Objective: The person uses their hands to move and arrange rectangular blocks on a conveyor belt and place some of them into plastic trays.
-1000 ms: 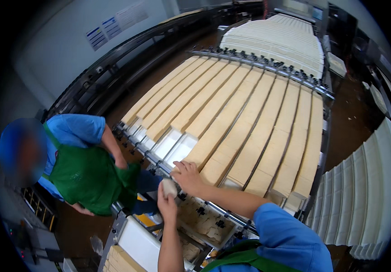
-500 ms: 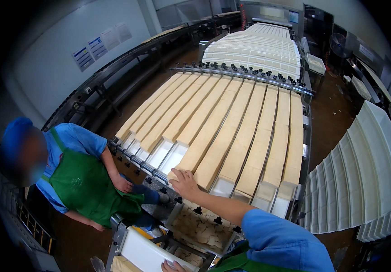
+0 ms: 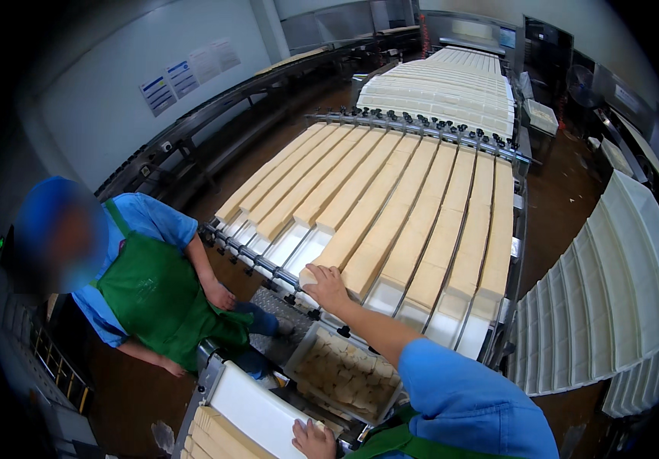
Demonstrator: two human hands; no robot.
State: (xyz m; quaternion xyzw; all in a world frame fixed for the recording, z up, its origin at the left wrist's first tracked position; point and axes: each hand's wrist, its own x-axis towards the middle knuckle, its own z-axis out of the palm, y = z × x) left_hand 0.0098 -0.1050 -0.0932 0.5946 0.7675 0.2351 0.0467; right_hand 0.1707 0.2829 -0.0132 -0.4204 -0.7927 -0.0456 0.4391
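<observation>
I am looking down at the right hand [image 3: 328,284], which is reaching forward and to the left onto the near end of one pale slab strip [image 3: 375,210] on the slanted chute rack [image 3: 513,199]. Its fingers are closing around a small pale block [image 3: 308,277] at that strip's lower tip; I judge it clamped on the block, though the palm side is hidden. The strip's long axis is running away from me, up and slightly to the right, so the block is sitting at the end nearest the hand, in line with the forearm. The left hand [image 3: 313,439] is lying much lower, by the frame's bottom edge, fingers curling over the rim of a white tray [image 3: 257,413]; it is well apart from the block, so the right hand is the nearer one. A co-worker in a green apron [image 3: 157,294] is standing to the left of the rack.
</observation>
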